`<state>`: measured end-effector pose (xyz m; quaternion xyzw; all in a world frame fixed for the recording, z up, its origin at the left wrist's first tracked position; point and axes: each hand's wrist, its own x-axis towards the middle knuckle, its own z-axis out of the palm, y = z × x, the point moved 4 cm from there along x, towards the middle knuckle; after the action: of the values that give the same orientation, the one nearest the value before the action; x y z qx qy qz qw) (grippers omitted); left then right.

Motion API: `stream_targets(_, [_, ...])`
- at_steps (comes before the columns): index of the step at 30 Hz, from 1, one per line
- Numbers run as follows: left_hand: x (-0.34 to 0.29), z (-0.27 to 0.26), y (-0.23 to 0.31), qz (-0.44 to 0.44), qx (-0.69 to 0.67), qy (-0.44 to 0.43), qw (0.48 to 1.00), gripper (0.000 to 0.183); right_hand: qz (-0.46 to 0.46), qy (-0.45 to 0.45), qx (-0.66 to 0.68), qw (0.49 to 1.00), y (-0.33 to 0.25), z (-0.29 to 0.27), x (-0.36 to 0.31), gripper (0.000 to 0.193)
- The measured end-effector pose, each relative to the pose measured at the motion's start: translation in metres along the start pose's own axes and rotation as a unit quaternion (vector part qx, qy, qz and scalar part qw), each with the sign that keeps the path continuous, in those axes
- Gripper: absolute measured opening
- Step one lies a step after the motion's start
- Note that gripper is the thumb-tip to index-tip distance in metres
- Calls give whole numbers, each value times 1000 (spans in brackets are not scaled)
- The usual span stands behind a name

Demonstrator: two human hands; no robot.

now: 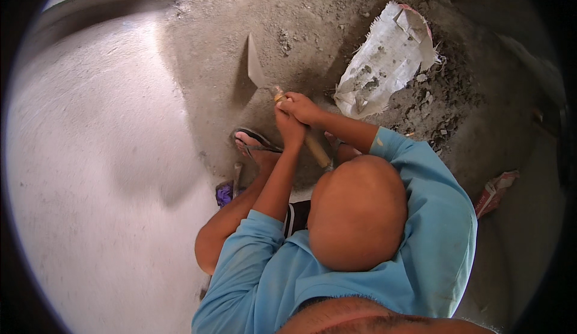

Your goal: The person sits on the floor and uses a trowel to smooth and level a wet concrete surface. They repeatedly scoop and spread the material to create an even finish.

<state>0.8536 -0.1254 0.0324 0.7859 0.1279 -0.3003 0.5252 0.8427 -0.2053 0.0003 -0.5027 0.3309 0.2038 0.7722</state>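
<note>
A pointed trowel (255, 64) has its thin metal blade angled up and away, over the dusty ground. My right hand (302, 107) is closed around the trowel's handle near the blade. Just below it, my left hand (290, 127) also grips there, touching the right. Under the hands a pale wooden rod with a metal end (317, 149) shows, in line with the trowel; I cannot tell whether it is the same tool's handle. Fingers hide most of the grip. My bent knee (357, 214) stands between my forearms. My left foot in a sandal (255, 140) is beside the left hand.
A torn white woven sack (387, 63) lies to the right on rubble and dark soil (430, 102). Pale smooth floor (108, 153) spreads at left. By my left leg sit a purple bundle (224, 194) and a short rod (237, 174). A red-and-white wrapper (496, 193) lies far right.
</note>
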Motion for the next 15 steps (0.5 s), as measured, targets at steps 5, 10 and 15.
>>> stream_targets(5, [-1, 39, -2, 13, 38, -137, 990, 46, -16, 104, 96, 990, -16, -45, -40, 28])
stream_targets(10, [-13, 68, 29, 12, 129, -210, 969, 45, -19, 161, 154, 975, 6, -76, -53, 35])
stream_targets(15, [-3, 67, 11, 20, 120, -269, 956, 45, -14, 196, 90, 976, -8, -77, -71, 40])
